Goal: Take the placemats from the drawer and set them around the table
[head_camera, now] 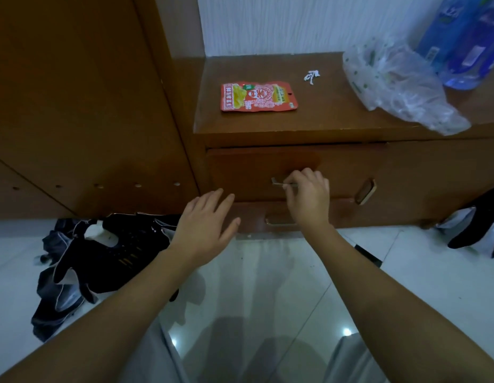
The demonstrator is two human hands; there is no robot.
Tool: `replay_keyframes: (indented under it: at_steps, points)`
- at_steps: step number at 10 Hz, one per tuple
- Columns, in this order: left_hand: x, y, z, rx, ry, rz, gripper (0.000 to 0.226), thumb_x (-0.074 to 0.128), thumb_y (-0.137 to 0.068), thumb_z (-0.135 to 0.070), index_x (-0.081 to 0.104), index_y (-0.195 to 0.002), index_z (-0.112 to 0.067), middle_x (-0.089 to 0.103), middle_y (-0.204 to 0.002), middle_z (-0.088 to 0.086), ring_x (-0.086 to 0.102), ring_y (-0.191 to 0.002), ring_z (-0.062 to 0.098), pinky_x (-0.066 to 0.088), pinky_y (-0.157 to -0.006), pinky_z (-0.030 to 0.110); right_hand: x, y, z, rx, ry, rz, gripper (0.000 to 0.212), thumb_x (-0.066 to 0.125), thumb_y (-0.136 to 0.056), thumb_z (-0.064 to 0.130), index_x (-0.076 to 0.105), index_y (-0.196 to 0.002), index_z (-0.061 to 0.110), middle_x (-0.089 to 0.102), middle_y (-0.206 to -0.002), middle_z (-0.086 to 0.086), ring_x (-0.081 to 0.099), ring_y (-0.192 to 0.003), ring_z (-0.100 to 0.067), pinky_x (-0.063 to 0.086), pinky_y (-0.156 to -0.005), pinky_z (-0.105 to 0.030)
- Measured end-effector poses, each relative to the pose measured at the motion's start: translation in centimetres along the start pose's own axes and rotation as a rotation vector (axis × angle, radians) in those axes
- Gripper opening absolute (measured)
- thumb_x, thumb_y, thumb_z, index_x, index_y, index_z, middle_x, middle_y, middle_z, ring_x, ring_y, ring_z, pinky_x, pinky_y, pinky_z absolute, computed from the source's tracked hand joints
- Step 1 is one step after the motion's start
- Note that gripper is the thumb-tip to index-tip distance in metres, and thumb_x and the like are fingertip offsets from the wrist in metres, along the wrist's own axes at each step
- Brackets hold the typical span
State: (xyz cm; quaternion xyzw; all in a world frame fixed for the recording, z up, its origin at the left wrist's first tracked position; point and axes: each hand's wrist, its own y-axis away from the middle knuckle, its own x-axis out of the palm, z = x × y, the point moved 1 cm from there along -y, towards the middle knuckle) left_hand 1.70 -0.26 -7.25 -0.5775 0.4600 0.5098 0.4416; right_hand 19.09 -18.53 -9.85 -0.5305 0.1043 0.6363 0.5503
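Down low in a brown wooden cabinet, the upper drawer sits with its long axis running left to right, its front panel facing the person and looking nearly closed, only a thin dark gap showing along its top edge. No placemats can be seen; the inside of the drawer is hidden. The right hand is curled closed, its fingers pinching the metal handle in the middle of the drawer front. The left hand is open and flat, fingers spread and pointing up toward the cabinet, holding nothing; whether its fingertips touch the wood just left of the lower drawer I cannot tell. That lower drawer has its own handle just below the right wrist. A second handle sits on the panel to the right. On the cabinet's top surface lie a red snack packet, a small white scrap, a crumpled clear plastic bag and blue water bottles at the far right. Dark clothing is heaped on the white tiled floor to the left.
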Motion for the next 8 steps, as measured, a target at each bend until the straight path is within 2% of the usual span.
replay_keyframes:
  at_steps: [2,4,5,6,7,8]
  points:
    - [0.8,-0.9,1.4,-0.001,-0.018,0.011,0.067,0.022,-0.099,-0.059,0.041,-0.15,-0.02,0.043,-0.153,0.009,0.04,-0.139,0.028,0.032,-0.112,0.045,1.2,-1.8,0.0,-0.031,0.034,0.007,0.008,0.066,-0.088,0.015,0.061,-0.085,0.021,0.055,-0.086,0.002,0.048,-0.083,-0.022,0.029,-0.074,-0.032]
    - [0.9,-1.0,1.4,-0.025,-0.02,0.021,0.065,0.023,-0.1,-0.059,0.037,-0.152,-0.023,0.039,-0.156,0.007,0.037,-0.142,0.026,0.029,-0.114,0.043,1.1,-1.7,0.1,-0.051,0.083,0.01,0.005,0.062,-0.089,0.014,0.06,-0.088,0.019,0.054,-0.087,-0.001,0.048,-0.082,-0.024,0.027,-0.074,-0.031]
    - [0.2,-0.7,1.2,-0.025,0.006,0.015,0.066,0.022,-0.099,-0.059,0.039,-0.151,-0.023,0.041,-0.155,0.006,0.037,-0.141,0.025,0.029,-0.113,0.044,0.8,-1.4,0.5,0.0,0.065,0.035,0.006,0.06,-0.091,0.014,0.064,-0.094,0.017,0.057,-0.092,-0.003,0.051,-0.088,-0.026,0.031,-0.076,-0.033]
    - [-0.5,-0.2,0.9,-0.006,0.015,-0.016,0.066,0.022,-0.099,-0.059,0.044,-0.148,-0.021,0.045,-0.152,0.007,0.04,-0.139,0.026,0.032,-0.111,0.045,0.0,0.0,0.7,0.012,0.072,0.134,0.025,0.06,-0.094,0.023,0.064,-0.117,0.015,0.059,-0.113,-0.005,0.052,-0.107,-0.027,0.039,-0.09,-0.038]
    - [-0.7,0.0,0.6,0.008,0.026,-0.015,0.066,0.024,-0.099,-0.058,0.048,-0.146,-0.019,0.048,-0.15,0.009,0.044,-0.136,0.028,0.035,-0.109,0.046,-0.8,1.6,1.0,-0.027,0.076,0.278,0.052,0.055,-0.097,0.034,0.045,-0.143,0.013,0.047,-0.144,-0.008,0.038,-0.136,-0.028,0.035,-0.108,-0.044]
    - [-1.3,0.7,0.1,0.006,0.016,0.016,0.065,0.025,-0.098,-0.057,0.049,-0.144,-0.019,0.05,-0.147,0.008,0.045,-0.135,0.028,0.035,-0.109,0.045,-2.4,2.9,1.4,-0.015,0.103,0.378,0.06,0.046,-0.1,0.041,0.032,-0.152,0.014,0.031,-0.158,-0.007,0.024,-0.147,-0.027,0.025,-0.117,-0.046]
